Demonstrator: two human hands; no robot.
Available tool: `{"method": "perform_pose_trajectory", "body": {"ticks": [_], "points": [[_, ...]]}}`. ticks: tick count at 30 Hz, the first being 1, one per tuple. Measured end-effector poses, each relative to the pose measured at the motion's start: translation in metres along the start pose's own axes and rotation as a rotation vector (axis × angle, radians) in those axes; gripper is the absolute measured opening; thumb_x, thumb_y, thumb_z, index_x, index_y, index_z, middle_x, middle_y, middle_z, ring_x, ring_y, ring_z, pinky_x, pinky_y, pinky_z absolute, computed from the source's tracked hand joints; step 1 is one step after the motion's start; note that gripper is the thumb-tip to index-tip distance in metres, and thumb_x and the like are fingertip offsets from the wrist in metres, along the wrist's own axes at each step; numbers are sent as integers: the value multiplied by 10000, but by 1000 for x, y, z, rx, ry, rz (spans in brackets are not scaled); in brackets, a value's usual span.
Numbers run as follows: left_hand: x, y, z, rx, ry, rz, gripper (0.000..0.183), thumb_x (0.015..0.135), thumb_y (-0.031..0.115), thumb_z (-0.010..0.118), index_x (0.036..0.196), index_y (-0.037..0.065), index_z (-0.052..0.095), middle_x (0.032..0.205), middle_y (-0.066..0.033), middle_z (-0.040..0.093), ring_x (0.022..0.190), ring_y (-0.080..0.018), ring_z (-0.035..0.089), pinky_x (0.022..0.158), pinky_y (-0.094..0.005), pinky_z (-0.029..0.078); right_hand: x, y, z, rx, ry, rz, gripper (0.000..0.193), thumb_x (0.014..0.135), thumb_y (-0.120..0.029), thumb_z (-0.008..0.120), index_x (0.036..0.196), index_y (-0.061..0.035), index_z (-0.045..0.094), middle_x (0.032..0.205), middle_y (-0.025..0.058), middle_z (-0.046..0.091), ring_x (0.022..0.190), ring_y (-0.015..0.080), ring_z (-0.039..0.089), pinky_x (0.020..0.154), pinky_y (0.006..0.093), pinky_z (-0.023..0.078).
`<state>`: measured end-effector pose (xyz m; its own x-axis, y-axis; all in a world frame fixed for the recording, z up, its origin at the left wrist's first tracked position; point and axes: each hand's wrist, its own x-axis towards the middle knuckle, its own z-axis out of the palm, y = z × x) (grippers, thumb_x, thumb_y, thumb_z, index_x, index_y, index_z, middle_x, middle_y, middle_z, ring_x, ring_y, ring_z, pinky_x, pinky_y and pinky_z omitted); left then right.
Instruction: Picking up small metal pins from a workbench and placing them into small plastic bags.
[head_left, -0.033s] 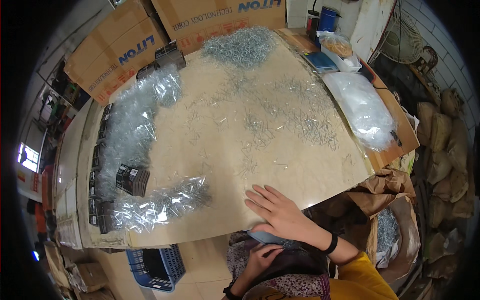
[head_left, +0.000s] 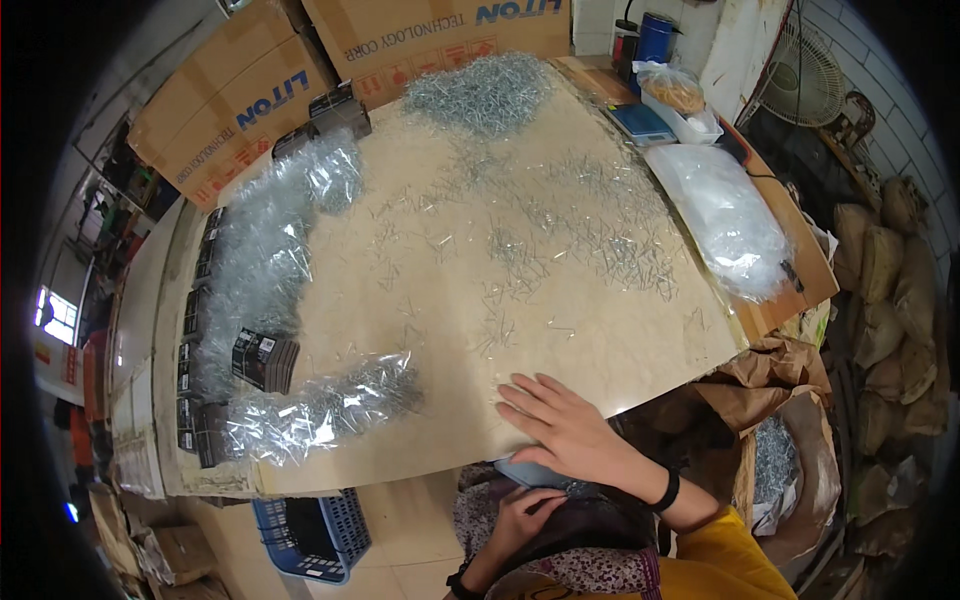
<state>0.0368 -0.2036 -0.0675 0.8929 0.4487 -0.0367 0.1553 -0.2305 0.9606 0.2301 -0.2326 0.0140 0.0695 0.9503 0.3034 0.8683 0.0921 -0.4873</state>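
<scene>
Right hand [head_left: 565, 430] spread open, no grip visible, was at the near edge of the table [head_left: 450, 385], left hand [head_left: 520, 516] half-curled below, hold unclear, a blue piece [head_left: 522, 472] between them, thin metal pieces [head_left: 635, 268] scattered on top.

Pins [head_left: 480, 95]: shiny metal. Small bags [head_left: 320, 412]: glossy clear plastic. Tabletop [head_left: 650, 345]: smooth, matt. 2 cartons [head_left: 235, 85]: matt cardboard.

The head-worn fisheye view looks down and forward from fairly near above the right hand [head_left: 565, 428], across the counter [head_left: 635, 345] to the cardboard cartons [head_left: 215, 100] beyond.
</scene>
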Motion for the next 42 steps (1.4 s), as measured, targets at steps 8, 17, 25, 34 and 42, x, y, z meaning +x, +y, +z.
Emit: {"method": "perform_pose_trajectory", "body": {"ticks": [8,17,25,34,42], "points": [[0,0,-1,-2,15,-28,116,796,66,722,909,40,711,883,-134,692,802,-232,675,732,-304,530,-55,-2,-16,328,-28,3,473,725,37,540,1185,-47,606,1323,110,540,1276,295,466,1090,433,357],[5,6,-2,-11,-2,-32,126,785,43,718,910,30,711,874,-117,703,788,-226,665,740,-306,520,-112,-4,2,214,147,390,202,797,-170,704,999,-157,696,886,80,520,824,271,509,777,357,393],[3,3,-4,83,-62,-128,102,784,80,715,884,61,725,884,-77,714,772,-208,633,735,-299,494,-135,-9,26,237,46,452,371,808,-170,694,1172,-186,620,943,82,503,914,268,505,797,358,371],[4,-3,-3,44,-86,-60,121,801,104,703,916,73,726,912,-52,708,829,-220,621,777,-314,509,-127,-3,23,247,-49,420,382,798,-217,714,1163,-172,607,1019,105,498,951,266,494,840,408,331],[2,-7,-1,24,-54,-55,116,814,84,690,924,51,710,921,-72,709,819,-212,620,773,-294,495,-6,8,-17,-59,291,158,364,814,-189,669,1146,-55,604,1174,119,573,1111,295,525,972,448,357]]}}
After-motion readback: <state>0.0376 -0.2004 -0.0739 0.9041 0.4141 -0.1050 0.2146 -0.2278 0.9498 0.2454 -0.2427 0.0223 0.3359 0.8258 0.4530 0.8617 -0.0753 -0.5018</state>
